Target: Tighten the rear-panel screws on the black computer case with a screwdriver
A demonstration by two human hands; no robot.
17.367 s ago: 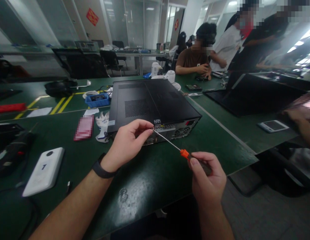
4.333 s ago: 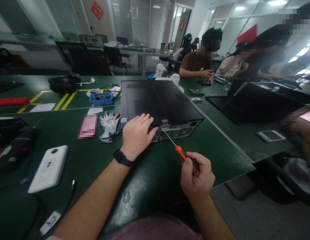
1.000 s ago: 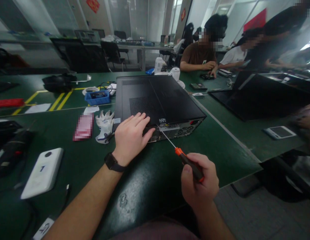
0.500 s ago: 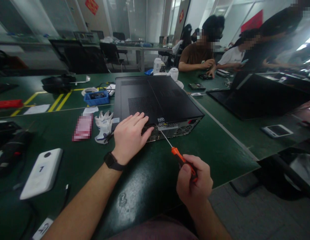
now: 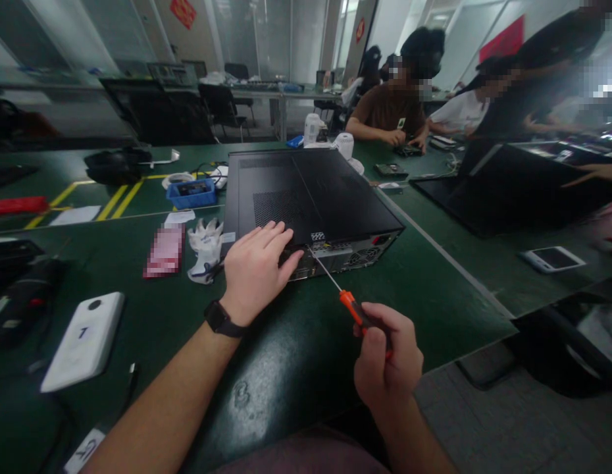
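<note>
A black desktop computer case (image 5: pixel 330 187) lies on its side on the green table, its rear panel with fan grille and ports facing me. My left hand (image 5: pixel 256 266) rests on the near left edge of the case, fingers stretched over its top and thumb reaching down the rear panel. In my right hand (image 5: pixel 389 355) is a screwdriver (image 5: pixel 353 305) with an orange and black handle, the fingers wrapped round it. Its long shaft points away from me, and the tip meets the rear panel near the top edge. What exactly the tip touches is too small to tell.
Left of the case lie a work glove (image 5: pixel 206 250), a pink packet (image 5: pixel 165 250), a blue bin (image 5: pixel 191 193) and a white power bank (image 5: pixel 83 339). To the right are a phone (image 5: pixel 554 259) and large black panel (image 5: pixel 488 191). Co-workers (image 5: pixel 385 112) sit at the far right.
My right hand has turned slightly around the screwdriver handle, the thumb shifting. The left hand stays on the case. At the far right, another person's hand now shows by the black panel.
</note>
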